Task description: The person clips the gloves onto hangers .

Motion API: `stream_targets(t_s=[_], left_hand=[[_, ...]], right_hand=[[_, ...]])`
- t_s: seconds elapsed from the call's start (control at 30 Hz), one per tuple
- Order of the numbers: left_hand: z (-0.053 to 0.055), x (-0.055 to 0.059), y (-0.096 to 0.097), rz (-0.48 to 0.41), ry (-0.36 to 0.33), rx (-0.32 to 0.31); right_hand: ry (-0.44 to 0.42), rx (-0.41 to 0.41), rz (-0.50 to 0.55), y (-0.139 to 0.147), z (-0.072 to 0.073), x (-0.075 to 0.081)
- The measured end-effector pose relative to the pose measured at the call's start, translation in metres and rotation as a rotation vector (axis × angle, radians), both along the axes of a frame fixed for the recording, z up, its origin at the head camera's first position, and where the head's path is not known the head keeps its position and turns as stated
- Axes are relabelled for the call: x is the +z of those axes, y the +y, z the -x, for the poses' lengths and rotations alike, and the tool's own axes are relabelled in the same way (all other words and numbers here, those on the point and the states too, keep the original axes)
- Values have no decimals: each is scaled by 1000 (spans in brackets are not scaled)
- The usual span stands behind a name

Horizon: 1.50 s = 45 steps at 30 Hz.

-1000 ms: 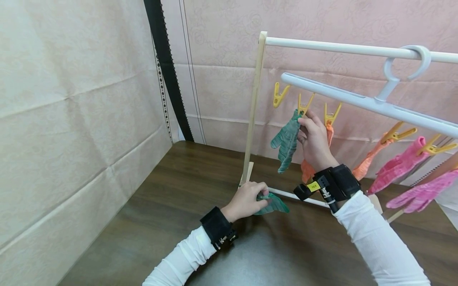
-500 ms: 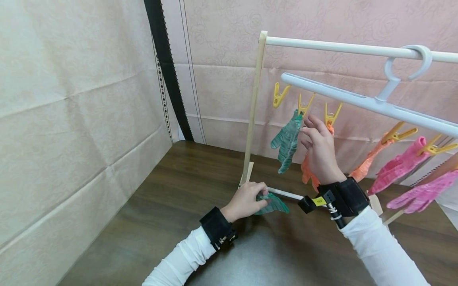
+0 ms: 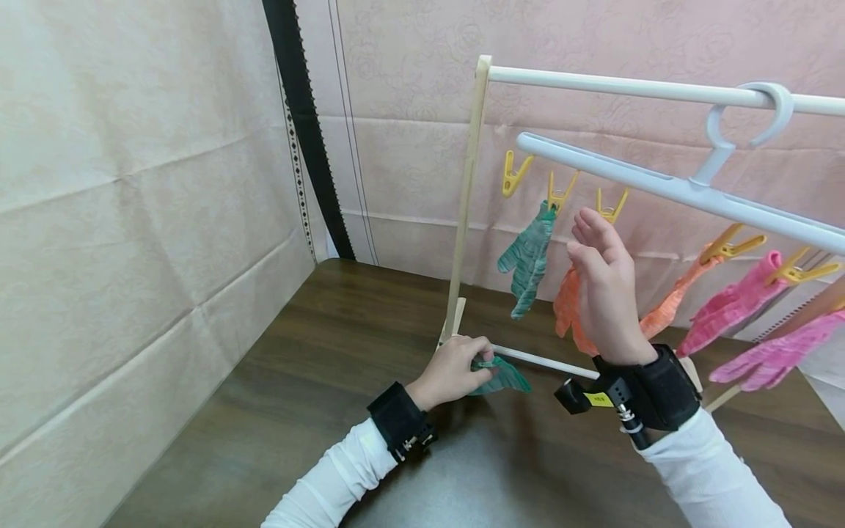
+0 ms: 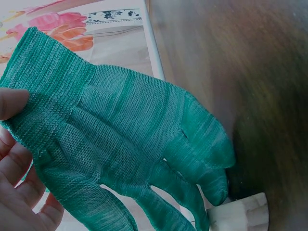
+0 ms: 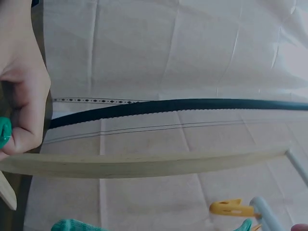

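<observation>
My left hand pinches a green knitted glove by its cuff, low in front of the rack. In the left wrist view its fingers hang down and spread. A second green glove hangs from a yellow clothespin under the pale blue hanger. To the right of that glove, my right hand is raised with its fingers extended, holding nothing. It partly covers an orange glove that hangs behind it. A yellow clothespin at the hanger's left end holds nothing.
The hanger hooks over the white top bar of a rack with a wooden post. Another orange glove and two pink gloves hang further right. Dark wooden table below; patterned cloth walls behind and left.
My right hand has let go at the hung green glove's cuff and drawn back to the right, its fingers straightening. The left hand has stayed in place with its glove.
</observation>
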<state>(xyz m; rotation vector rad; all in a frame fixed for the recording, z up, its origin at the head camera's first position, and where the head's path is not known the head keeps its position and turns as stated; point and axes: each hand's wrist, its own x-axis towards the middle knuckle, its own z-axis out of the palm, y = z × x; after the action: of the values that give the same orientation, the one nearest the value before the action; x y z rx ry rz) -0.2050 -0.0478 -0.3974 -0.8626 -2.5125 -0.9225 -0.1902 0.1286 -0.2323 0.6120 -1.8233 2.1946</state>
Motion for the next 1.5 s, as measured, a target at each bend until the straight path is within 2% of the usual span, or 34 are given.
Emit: stream_targets(t_s=[0.17, 0.37, 0.7, 0.83, 1.1, 1.27, 1.5], left_hand=[[1, -1, 0, 0, 1, -1], [1, -3, -2, -8, -20, -6], [2, -6, -5, -33, -16, -25], [2, -7, -7, -47, -36, -27], [0, -5, -15, -97, -97, -25], [-3, 0, -22, -149, -137, -17], [-6, 0, -29, -248, -162, 4]], right_hand=[[54, -1, -13, -7, -6, 1], [110, 80, 8, -15, -7, -1], [19, 194, -46, -33, 8, 2], [-9, 220, -54, -37, 14, 3], [-38, 205, -49, -43, 24, 5], [-54, 183, -61, -46, 31, 7], [-108, 154, -57, -54, 41, 13]])
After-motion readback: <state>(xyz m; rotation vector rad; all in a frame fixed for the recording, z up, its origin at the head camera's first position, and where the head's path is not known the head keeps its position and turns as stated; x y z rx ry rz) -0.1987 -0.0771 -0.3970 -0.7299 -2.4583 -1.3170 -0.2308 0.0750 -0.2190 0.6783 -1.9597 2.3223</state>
